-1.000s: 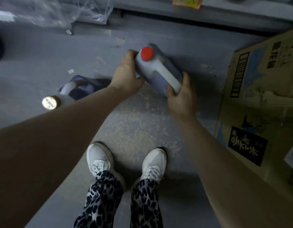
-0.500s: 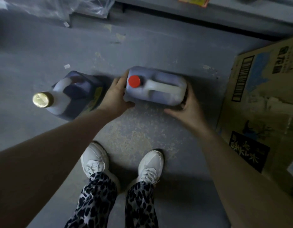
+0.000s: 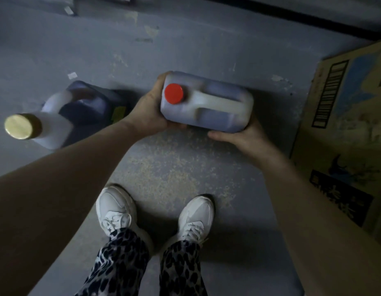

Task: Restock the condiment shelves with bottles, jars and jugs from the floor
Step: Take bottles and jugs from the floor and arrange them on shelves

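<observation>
A: Item?
B: Jug [image 3: 217,107]: translucent white plastic, dark liquid inside, red cap [image 3: 173,93], moulded top handle.
A: Where?
B: Over the floor [image 3: 185,167], cap up. Left hand [image 3: 149,112] grips the cap end, right hand [image 3: 245,138] the opposite end.

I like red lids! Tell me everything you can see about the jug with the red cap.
The jug is boxy, cloudy plastic holding dark liquid. Its round red cap is on, facing the camera, beside a moulded handle. The left hand grips its cap end; the right hand holds the other end from below.
</observation>
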